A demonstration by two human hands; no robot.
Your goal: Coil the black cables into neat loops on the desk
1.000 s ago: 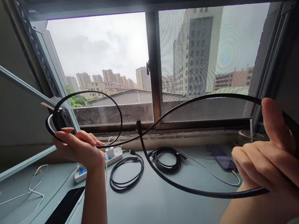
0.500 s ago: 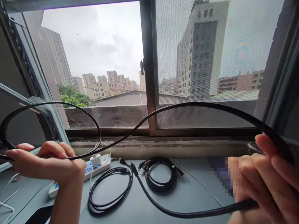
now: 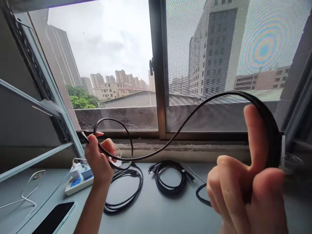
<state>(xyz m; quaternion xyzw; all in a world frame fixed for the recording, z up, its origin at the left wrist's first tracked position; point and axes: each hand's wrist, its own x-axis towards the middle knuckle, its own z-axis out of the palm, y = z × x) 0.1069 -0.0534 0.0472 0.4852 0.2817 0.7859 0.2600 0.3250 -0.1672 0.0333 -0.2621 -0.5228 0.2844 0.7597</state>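
Observation:
A long black cable (image 3: 185, 125) stretches in the air between both hands. My left hand (image 3: 99, 162) pinches it near a small raised loop, fingers closed round the strand. At the right, close to the camera, my right hand (image 3: 234, 187) has the index finger raised under the cable's bend and the other fingers curled. The cable runs down behind that index finger into the hand. A short bend of black cable shows left of the right hand above the desk; its end is hidden. Below lie two coiled black cables, the left coil (image 3: 140, 186) partly behind my left hand and the right coil (image 3: 170, 192).
A white power strip (image 3: 80, 186) with plugs stands on the grey desk (image 3: 156, 216) at left. A phone (image 3: 53, 219) lies at the front left. Thin white cords (image 3: 30, 200) trail at far left. A window (image 3: 159, 97) rises behind the desk.
My left hand has moved right and away from the camera, and its cable loop is smaller. My right hand has moved left, its index finger now raised. The view has shifted slightly.

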